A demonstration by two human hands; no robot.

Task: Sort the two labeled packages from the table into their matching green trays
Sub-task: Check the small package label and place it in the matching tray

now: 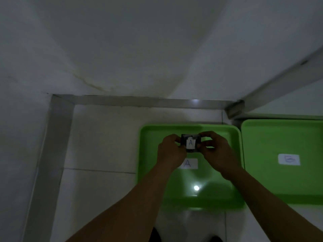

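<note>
A small dark package with a white label reading A is held over the far half of the left green tray. My left hand grips its left side and my right hand grips its right side. On that tray's floor lies a white card marked A, just below the package. A second green tray stands to the right, touching or nearly touching the first, with a white card marked B inside. Whether the package rests on the tray or hovers above it cannot be told. No second package shows.
Both trays sit on a white tiled surface bordered by a metal frame along the left and far sides. A white wall rises behind. A bright light reflection shines on the left tray's near half.
</note>
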